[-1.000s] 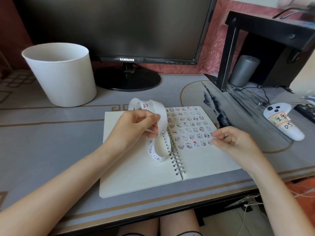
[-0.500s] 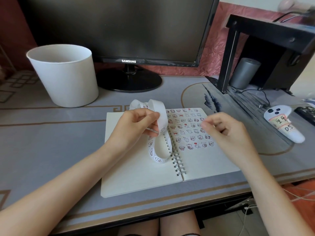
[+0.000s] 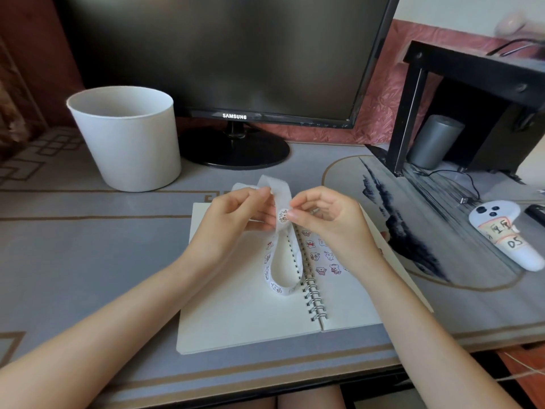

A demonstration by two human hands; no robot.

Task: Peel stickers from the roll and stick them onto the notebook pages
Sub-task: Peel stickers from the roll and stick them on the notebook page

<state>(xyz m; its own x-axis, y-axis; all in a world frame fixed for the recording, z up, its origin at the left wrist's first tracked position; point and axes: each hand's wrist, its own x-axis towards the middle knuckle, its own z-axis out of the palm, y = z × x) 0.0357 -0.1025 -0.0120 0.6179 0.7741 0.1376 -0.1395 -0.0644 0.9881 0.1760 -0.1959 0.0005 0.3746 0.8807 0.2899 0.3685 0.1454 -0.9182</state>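
An open spiral notebook (image 3: 244, 317) lies flat in the middle of the desk. Its left page is blank; its right page carries several small cartoon stickers (image 3: 321, 262). A loose white sticker strip (image 3: 271, 270) loops down over the spiral binding. My left hand (image 3: 233, 219) pinches the strip's upper part above the notebook. My right hand (image 3: 327, 219) meets it there, thumb and forefinger touching a sticker on the strip just above the binding. Whether that sticker has lifted off the backing I cannot tell.
A white bucket (image 3: 126, 140) stands at the back left. A dark monitor (image 3: 236, 60) on a round base sits behind the notebook. A black shelf (image 3: 472, 93) with a grey cylinder (image 3: 433, 140) is at the right. A white controller (image 3: 507, 234) lies right of the notebook.
My right hand has left the right page and come up left to the strip held by my left hand. The left hand has stayed about where it was.
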